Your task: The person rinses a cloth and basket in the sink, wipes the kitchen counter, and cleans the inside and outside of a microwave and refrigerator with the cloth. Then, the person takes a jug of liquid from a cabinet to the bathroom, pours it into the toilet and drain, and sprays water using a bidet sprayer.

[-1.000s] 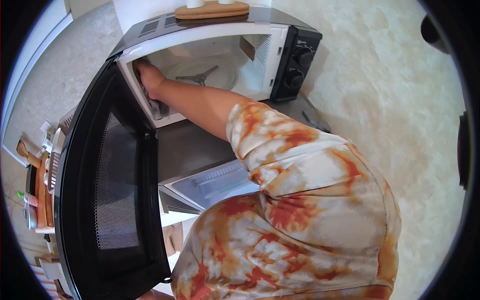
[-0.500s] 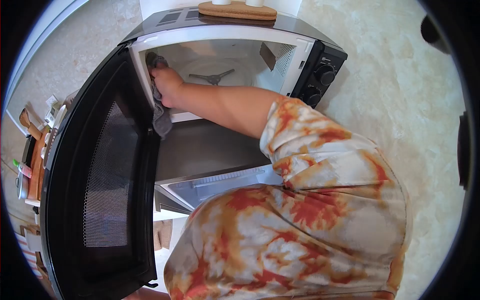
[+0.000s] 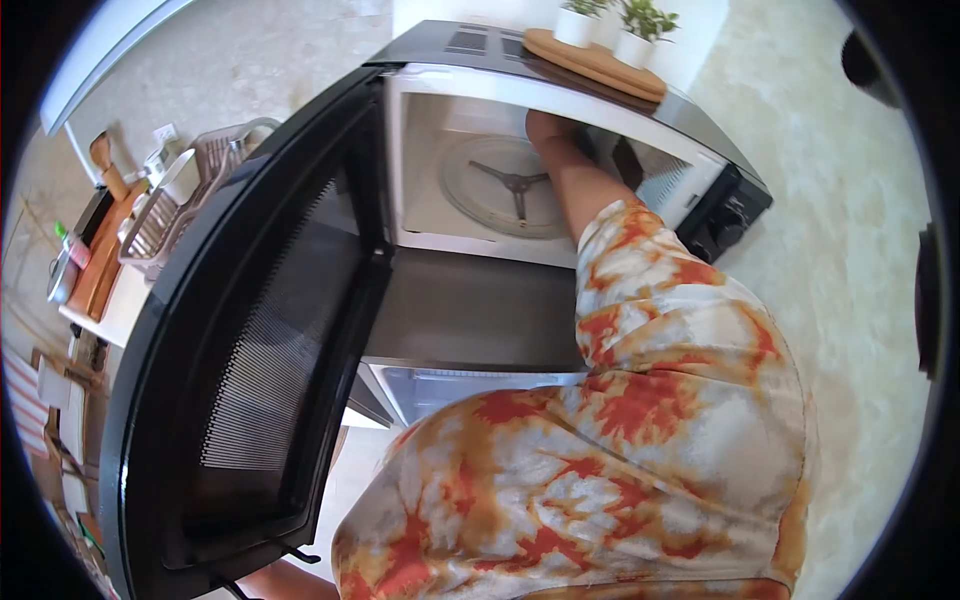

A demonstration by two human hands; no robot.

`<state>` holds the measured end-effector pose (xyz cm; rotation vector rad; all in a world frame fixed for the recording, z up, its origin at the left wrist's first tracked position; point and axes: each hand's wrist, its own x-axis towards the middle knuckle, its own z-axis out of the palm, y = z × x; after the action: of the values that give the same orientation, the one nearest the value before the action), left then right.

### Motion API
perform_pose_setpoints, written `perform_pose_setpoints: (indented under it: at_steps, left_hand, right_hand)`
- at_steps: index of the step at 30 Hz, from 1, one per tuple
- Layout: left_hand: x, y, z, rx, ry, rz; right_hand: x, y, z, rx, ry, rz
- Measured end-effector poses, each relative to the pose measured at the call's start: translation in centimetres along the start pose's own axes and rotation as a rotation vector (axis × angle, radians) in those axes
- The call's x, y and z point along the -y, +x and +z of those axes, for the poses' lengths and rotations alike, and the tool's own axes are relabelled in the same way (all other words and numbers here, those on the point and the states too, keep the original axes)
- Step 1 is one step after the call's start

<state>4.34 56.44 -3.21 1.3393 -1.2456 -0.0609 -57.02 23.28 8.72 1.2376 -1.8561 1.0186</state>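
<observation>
The microwave [image 3: 490,250] stands with its door [image 3: 260,330] swung wide to the left. My right hand [image 3: 547,127] reaches deep inside, up near the back and ceiling of the cavity. Its fingers are hidden behind the upper frame, and the grey cloth it held earlier cannot be made out. Below the hand lies the round glass turntable [image 3: 455,185], with a three-armed roller support [image 3: 515,184] at its middle. Part of my left hand or forearm [image 3: 285,582] shows at the door's lower edge; its fingers are hidden.
Two white plant pots [image 3: 574,28] stand on a round wooden board [image 3: 595,70] atop the microwave. Control knobs [image 3: 728,228] sit on its right side. Beyond the door are a dish rack [image 3: 165,225] and a wooden board [image 3: 100,265] on a counter.
My right hand has moved from the left inner wall, where it held a grey cloth, to the cavity's back right. The view has shifted, placing the microwave further right.
</observation>
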Motion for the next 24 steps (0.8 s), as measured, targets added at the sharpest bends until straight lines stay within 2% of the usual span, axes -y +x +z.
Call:
perform_pose_setpoints:
  at_steps: [2,4,6,9,12,14,15,18,19,21,23,24]
  left_hand:
    - [-0.1,0.1,0.1,-0.009,0.016,-0.009]
    - [-0.3,0.0,0.3,-0.013,0.037,-0.022]
    - [-0.3,0.0,0.6,-0.013,0.046,-0.034]
    - [-0.1,0.0,1.0,-0.008,0.047,-0.045]
    - [0.2,0.2,0.9,0.000,0.039,-0.049]
    - [0.3,0.4,0.9,0.008,0.027,-0.043]
    - [0.4,0.3,0.9,0.013,0.022,-0.042]
    - [0.5,0.3,1.0,0.011,0.005,-0.042]
    - [0.5,0.3,1.0,0.011,0.003,-0.045]
    - [0.4,0.4,1.1,0.018,0.005,-0.045]
    - [0.4,0.4,1.2,0.021,0.008,-0.043]
    - [0.5,0.4,1.2,0.026,0.007,-0.046]
  right_hand:
    - [0.7,-0.1,2.9,0.015,-0.017,-0.060]
    - [4.7,-0.3,2.3,0.259,0.015,-0.446]
    - [8.3,0.4,1.7,0.437,0.044,-0.455]
    - [8.6,0.8,-2.5,0.456,-0.020,-0.438]
    - [3.6,1.5,-2.8,0.456,-0.030,-0.409]
    - [0.8,1.8,-3.1,0.621,-0.127,-0.208]
    - [0.3,1.3,-3.6,0.591,-0.234,-0.245]
    - [1.3,0.4,-3.7,0.491,-0.259,-0.329]
    - [2.4,0.1,-2.9,0.627,-0.231,-0.255]
    - [5.0,0.0,-2.5,1.107,-0.116,-0.126]
    - [6.0,-1.4,1.1,1.027,-0.189,-0.543]
    - [6.2,-1.6,1.2,1.031,-0.195,-0.536]
